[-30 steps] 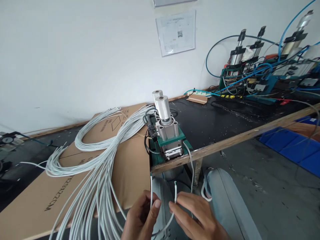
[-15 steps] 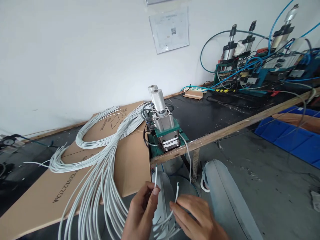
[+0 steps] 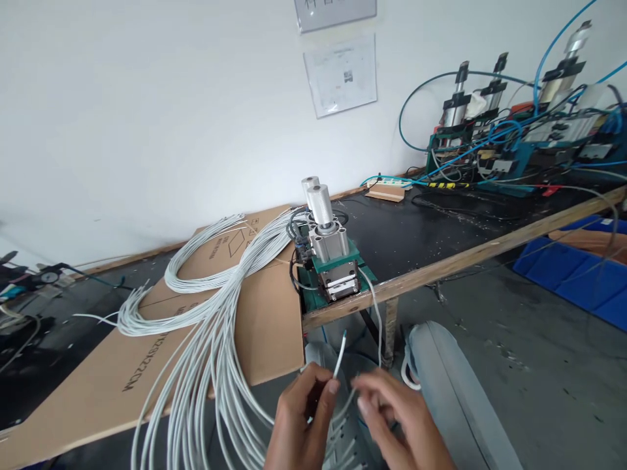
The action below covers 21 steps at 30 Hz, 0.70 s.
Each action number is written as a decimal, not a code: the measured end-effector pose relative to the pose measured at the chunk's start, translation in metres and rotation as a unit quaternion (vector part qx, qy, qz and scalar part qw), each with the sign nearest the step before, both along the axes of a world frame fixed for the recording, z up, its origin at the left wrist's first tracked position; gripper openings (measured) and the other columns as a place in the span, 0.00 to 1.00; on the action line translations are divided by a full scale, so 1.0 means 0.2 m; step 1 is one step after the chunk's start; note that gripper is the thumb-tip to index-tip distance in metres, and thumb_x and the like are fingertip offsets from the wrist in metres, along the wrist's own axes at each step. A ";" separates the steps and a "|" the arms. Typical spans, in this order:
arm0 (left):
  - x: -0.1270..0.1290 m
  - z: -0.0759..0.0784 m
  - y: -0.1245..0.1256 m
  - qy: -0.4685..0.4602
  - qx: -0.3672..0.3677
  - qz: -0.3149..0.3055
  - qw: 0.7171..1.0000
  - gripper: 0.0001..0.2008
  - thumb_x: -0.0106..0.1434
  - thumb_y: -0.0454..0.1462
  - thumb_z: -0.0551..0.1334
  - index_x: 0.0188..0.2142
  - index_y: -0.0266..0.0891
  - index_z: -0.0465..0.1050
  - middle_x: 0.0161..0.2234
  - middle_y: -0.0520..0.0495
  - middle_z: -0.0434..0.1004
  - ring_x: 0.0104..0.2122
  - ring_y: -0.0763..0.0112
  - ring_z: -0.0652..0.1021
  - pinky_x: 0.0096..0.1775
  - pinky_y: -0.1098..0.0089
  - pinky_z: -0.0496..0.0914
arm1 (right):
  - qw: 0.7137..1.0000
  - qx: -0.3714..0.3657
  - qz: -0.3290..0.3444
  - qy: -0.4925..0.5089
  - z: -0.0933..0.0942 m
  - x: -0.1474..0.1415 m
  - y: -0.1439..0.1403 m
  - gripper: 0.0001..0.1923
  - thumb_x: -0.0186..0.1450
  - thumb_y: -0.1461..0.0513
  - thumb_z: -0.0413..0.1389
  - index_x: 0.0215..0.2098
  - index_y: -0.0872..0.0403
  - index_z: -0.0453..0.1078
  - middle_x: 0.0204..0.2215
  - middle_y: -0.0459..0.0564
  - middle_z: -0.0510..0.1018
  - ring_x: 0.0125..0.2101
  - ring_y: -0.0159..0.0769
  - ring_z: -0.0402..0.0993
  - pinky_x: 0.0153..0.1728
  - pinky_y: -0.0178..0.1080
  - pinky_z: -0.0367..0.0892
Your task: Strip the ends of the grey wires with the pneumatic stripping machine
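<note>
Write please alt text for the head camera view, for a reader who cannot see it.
A left hand pinches a grey cable end upright while the right hand hovers beside it. Behind stands a small pneumatic press at the bench edge, with cable bundles across flat cardboard.

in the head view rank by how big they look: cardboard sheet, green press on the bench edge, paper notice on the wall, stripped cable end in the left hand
1. cardboard sheet
2. green press and paper notice: look alike, and the notice is farther, so unranked
3. cable end, pinched by the left hand

Pale grey cables (image 3: 206,326) lie on brown cardboard (image 3: 264,326) with black print; the small machine (image 3: 333,274) is green and silver, the bench (image 3: 416,235) black.
</note>
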State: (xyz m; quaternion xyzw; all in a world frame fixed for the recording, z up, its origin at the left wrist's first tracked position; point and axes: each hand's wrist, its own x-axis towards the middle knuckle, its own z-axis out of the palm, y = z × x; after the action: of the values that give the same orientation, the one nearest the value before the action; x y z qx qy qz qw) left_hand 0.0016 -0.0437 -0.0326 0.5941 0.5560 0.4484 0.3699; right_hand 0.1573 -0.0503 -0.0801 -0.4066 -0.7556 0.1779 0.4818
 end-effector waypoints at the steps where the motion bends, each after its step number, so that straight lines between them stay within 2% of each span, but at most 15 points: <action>1: 0.01 -0.01 0.00 0.005 0.008 -0.005 1.000 0.18 0.68 0.48 0.61 0.26 0.39 0.71 0.21 0.57 0.58 0.21 0.74 0.58 0.25 0.72 0.54 | 0.994 -0.062 0.017 0.088 0.04 0.00 0.05 0.12 0.76 0.60 0.47 0.48 0.50 0.72 0.31 0.44 0.77 0.26 0.28 0.75 0.22 0.25 0.69; 4: 0.03 -0.06 0.02 0.022 0.028 -0.013 0.999 0.18 0.68 0.47 0.60 0.26 0.39 0.70 0.21 0.56 0.63 0.20 0.74 0.63 0.25 0.73 0.57 | 0.946 -0.200 0.062 0.246 0.12 -0.05 0.15 0.14 0.73 0.52 0.51 0.41 0.51 0.73 0.33 0.48 0.75 0.27 0.30 0.73 0.18 0.28 0.62; 6: 0.02 -0.08 0.03 0.037 0.050 0.005 0.998 0.16 0.69 0.45 0.60 0.28 0.40 0.72 0.22 0.54 0.69 0.21 0.73 0.68 0.26 0.74 0.62 | 0.923 -0.235 0.079 0.295 0.13 -0.09 0.18 0.18 0.73 0.50 0.50 0.34 0.53 0.72 0.28 0.46 0.71 0.23 0.29 0.67 0.17 0.29 0.57; 8: 0.00 -0.07 0.05 0.052 0.090 0.050 0.993 0.11 0.69 0.43 0.60 0.33 0.41 0.75 0.26 0.51 0.75 0.26 0.69 0.75 0.32 0.73 0.67 | 0.912 -0.242 0.100 0.316 0.11 -0.13 0.19 0.20 0.74 0.49 0.48 0.32 0.53 0.69 0.24 0.43 0.66 0.20 0.28 0.62 0.18 0.30 0.55; 10: -0.03 -0.04 0.06 0.050 0.119 0.069 0.989 0.08 0.68 0.42 0.61 0.39 0.41 0.77 0.33 0.48 0.79 0.34 0.65 0.79 0.39 0.71 0.70 | 0.918 -0.229 0.123 0.301 0.08 -0.15 0.18 0.21 0.74 0.50 0.48 0.28 0.52 0.65 0.23 0.42 0.62 0.20 0.28 0.61 0.19 0.31 0.55; 12: -0.05 0.00 0.08 0.025 0.103 0.031 0.994 0.08 0.67 0.41 0.62 0.40 0.41 0.78 0.35 0.47 0.80 0.36 0.64 0.80 0.39 0.71 0.72 | 0.932 -0.207 0.135 0.266 0.05 -0.15 0.17 0.21 0.74 0.51 0.48 0.25 0.52 0.61 0.23 0.42 0.61 0.22 0.29 0.62 0.22 0.32 0.56; 14: -0.06 0.03 0.10 -0.009 0.064 -0.018 0.998 0.08 0.67 0.40 0.63 0.37 0.40 0.78 0.32 0.48 0.79 0.33 0.66 0.80 0.36 0.73 0.73 | 0.945 -0.191 0.137 0.228 0.05 -0.15 0.16 0.20 0.74 0.53 0.48 0.25 0.52 0.60 0.24 0.43 0.61 0.25 0.31 0.63 0.24 0.32 0.57; 16: -0.06 0.06 0.11 -0.029 0.043 -0.040 0.998 0.08 0.67 0.40 0.63 0.33 0.39 0.77 0.28 0.50 0.77 0.29 0.68 0.78 0.33 0.75 0.72 | 0.954 -0.179 0.130 0.200 0.06 -0.14 0.15 0.19 0.74 0.54 0.47 0.26 0.52 0.59 0.24 0.43 0.62 0.25 0.31 0.63 0.26 0.33 0.57; 21: -0.07 0.10 0.14 0.015 0.045 -0.072 0.996 0.09 0.65 0.37 0.62 0.28 0.38 0.74 0.24 0.51 0.74 0.26 0.70 0.75 0.30 0.74 0.70 | 0.968 -0.128 0.142 0.165 0.08 -0.13 0.16 0.15 0.74 0.58 0.46 0.28 0.51 0.58 0.25 0.42 0.63 0.25 0.30 0.62 0.26 0.33 0.55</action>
State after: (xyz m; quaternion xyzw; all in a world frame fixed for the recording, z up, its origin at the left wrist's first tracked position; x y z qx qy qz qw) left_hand -0.0130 -0.0149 -0.0129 0.6552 0.4966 0.4361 0.3658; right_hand 0.1321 -0.0189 -0.0637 -0.3190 -0.6864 0.4042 0.5135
